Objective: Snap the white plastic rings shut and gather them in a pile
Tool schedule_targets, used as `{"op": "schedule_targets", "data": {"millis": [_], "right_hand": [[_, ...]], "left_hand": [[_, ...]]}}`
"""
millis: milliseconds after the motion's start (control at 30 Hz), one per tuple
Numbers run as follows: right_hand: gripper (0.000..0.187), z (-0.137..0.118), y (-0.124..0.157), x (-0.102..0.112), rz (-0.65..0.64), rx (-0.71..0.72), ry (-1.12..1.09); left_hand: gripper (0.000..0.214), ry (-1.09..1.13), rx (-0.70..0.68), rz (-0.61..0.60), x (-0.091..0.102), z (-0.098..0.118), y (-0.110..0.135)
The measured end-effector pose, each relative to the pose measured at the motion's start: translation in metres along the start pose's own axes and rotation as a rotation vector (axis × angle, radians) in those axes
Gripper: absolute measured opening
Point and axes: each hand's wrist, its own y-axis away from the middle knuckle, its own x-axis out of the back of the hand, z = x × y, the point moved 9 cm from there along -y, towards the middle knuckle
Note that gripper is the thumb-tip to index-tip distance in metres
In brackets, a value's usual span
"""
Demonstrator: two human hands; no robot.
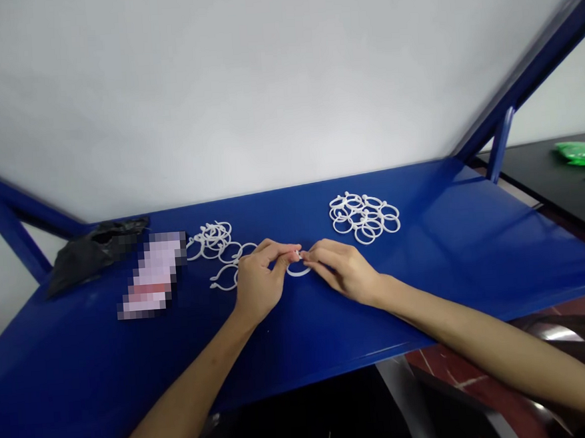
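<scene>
Between my two hands, just above or on the blue tabletop point(325, 330), is a white plastic ring point(299, 272). My left hand point(262, 274) pinches its upper end from the left, and the fingertips of my right hand point(343, 269) close on it from the right. The spot where the ring's ends meet is mostly hidden by my fingers. Beside my left hand lie loose white rings point(216, 236), some with open ends tipped by small knobs; one open ring point(224, 287) is partly covered by that hand. Beyond my right hand lies a pile of white rings point(365, 215).
At the left are a blurred pink and white packet point(151, 275) and a crumpled black plastic bag point(92, 253). Blue slanted braces point(500, 144) flank the table against a pale wall. A dark table point(539, 168) on the right holds a green plastic bag point(583, 154).
</scene>
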Motion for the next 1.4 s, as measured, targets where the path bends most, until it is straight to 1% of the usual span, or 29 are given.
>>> {"op": "schedule_targets", "data": {"millis": [67,133,233,300,367,467,533,600,700,767,833,967,1067,1167,1267,1400], "right_hand": [[0.022,-0.003,0.002,-0.001,-0.029,0.051,0.055],[0.024,-0.003,0.003,-0.004,-0.057,0.074,0.091],[0.025,0.002,-0.002,-0.005,-0.050,0.045,0.129],[0.025,0.008,-0.008,0.001,-0.002,-0.002,0.178],[0.025,0.018,-0.014,0.018,0.087,-0.076,0.271],[0.025,0.045,-0.013,0.058,0.228,-0.259,0.462],[0.023,0.071,-0.004,0.083,0.254,-0.411,0.574],[0.022,0.098,0.007,0.102,0.246,-0.544,0.654],[0.020,0.128,0.022,0.118,0.248,-0.658,0.701],[0.018,0.140,0.027,0.119,0.248,-0.682,0.706],[0.017,0.148,0.029,0.117,0.232,-0.689,0.710],[0.020,0.149,0.027,0.111,0.200,-0.677,0.702],[0.021,0.138,0.023,0.115,0.258,-0.624,0.708],[0.023,0.124,0.019,0.120,0.333,-0.541,0.710],[0.023,0.113,0.016,0.118,0.362,-0.491,0.684],[0.024,0.098,0.009,0.104,0.337,-0.421,0.630]], "left_hand": [[0.014,-0.019,-0.027,-0.009,-0.001,0.003,0.001],[0.015,-0.047,-0.047,-0.029,-0.003,0.005,0.000],[0.017,-0.104,-0.087,-0.074,-0.007,0.006,-0.003],[0.021,-0.171,-0.103,-0.105,-0.009,0.002,-0.007],[0.028,-0.279,-0.095,-0.114,-0.007,-0.009,-0.012],[0.038,-0.523,-0.028,-0.060,0.008,-0.033,-0.019],[0.043,-0.708,0.052,0.002,0.023,-0.048,-0.022],[0.049,-0.866,0.134,0.017,0.034,-0.058,-0.023],[0.052,-1.001,0.216,-0.047,0.038,-0.070,-0.023],[0.049,-1.034,0.224,-0.080,0.038,-0.074,-0.023],[0.044,-1.043,0.207,-0.079,0.039,-0.075,-0.023],[0.034,-0.990,0.165,-0.076,0.042,-0.074,-0.023],[0.027,-0.920,0.145,-0.074,0.043,-0.070,-0.022],[0.019,-0.834,0.161,-0.056,0.046,-0.069,-0.023],[0.022,-0.762,0.195,-0.028,0.050,-0.070,-0.025],[0.024,-0.720,0.190,0.040,0.059,-0.061,-0.028]]}}
